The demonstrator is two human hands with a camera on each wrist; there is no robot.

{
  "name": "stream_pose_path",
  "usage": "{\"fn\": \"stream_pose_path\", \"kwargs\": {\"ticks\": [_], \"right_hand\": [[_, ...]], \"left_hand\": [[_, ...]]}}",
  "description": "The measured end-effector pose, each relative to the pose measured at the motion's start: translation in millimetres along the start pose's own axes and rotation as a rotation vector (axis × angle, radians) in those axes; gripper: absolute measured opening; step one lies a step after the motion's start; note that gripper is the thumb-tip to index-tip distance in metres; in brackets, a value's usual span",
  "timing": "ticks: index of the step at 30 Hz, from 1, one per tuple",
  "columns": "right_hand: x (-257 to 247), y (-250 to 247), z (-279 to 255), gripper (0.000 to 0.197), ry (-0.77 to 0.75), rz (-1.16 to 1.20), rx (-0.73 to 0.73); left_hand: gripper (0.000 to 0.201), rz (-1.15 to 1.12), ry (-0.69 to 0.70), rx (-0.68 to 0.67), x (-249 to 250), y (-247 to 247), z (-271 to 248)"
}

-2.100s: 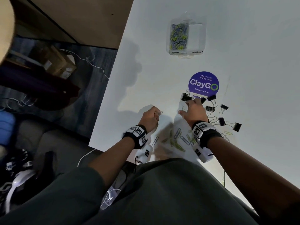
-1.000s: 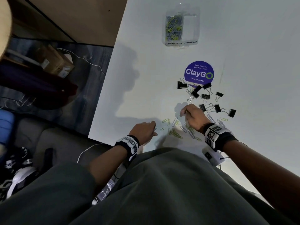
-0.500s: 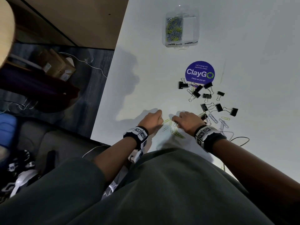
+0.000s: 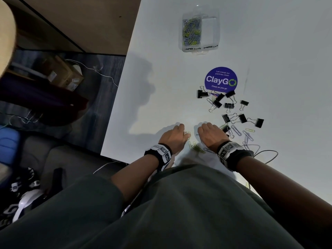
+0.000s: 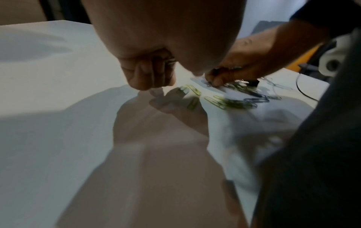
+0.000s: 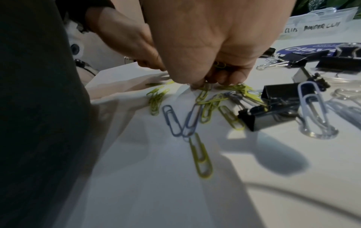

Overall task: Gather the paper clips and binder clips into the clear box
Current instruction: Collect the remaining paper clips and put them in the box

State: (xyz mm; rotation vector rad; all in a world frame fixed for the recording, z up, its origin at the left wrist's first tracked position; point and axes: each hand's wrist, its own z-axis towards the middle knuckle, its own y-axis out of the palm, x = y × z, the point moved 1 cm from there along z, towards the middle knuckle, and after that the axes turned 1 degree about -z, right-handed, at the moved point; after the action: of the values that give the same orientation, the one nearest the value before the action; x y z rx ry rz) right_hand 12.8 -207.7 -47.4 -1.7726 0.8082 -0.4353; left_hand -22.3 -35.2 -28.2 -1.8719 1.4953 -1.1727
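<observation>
The clear box (image 4: 210, 31) stands at the far side of the white table (image 4: 161, 87), with yellow and grey paper clips in its left half. Black binder clips (image 4: 229, 105) lie scattered below a purple sticker. Loose paper clips (image 4: 196, 148) lie between my wrists, and more paper clips (image 4: 248, 136) lie to the right. My left hand (image 5: 152, 81) is curled, with paper clips gripped in its fist. My right hand (image 6: 207, 83) is curled too: a yellow clip sits in its palm and its fingertips pinch at a clip on the table.
The round purple sticker (image 4: 221, 79) is stuck flat on the table between the box and the binder clips. A thin black cable (image 4: 267, 153) loops by my right wrist. The table's left edge (image 4: 116, 105) drops to a floor with boxes and bags.
My right hand has drawn back from the binder clips to the paper clips near the front edge. My left hand has closed in beside it. Both have barely moved in the last half second.
</observation>
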Motion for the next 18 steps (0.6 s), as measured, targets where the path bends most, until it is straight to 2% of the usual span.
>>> {"fn": "stream_pose_path", "kwargs": {"ticks": [3, 7, 12, 15, 18], "right_hand": [[5, -1, -4, 0.012, 0.094, 0.141, 0.018], [16, -11, -7, 0.017, 0.199, 0.550, 0.119], [34, -7, -9, 0.005, 0.402, 1.102, 0.022], [38, -12, -10, 0.020, 0.472, 1.418, 0.054], [46, -22, -8, 0.022, 0.536, 1.556, 0.046]], "left_hand": [[0.044, 0.127, 0.021, 0.032, 5, 10, 3], [0.026, 0.179, 0.017, 0.031, 14, 13, 9], [0.036, 0.233, 0.044, -0.012, 21, 10, 12], [0.032, 0.168, 0.037, -0.094, 22, 1, 15], [0.014, -0.013, 0.051, -0.098, 16, -17, 28]]}}
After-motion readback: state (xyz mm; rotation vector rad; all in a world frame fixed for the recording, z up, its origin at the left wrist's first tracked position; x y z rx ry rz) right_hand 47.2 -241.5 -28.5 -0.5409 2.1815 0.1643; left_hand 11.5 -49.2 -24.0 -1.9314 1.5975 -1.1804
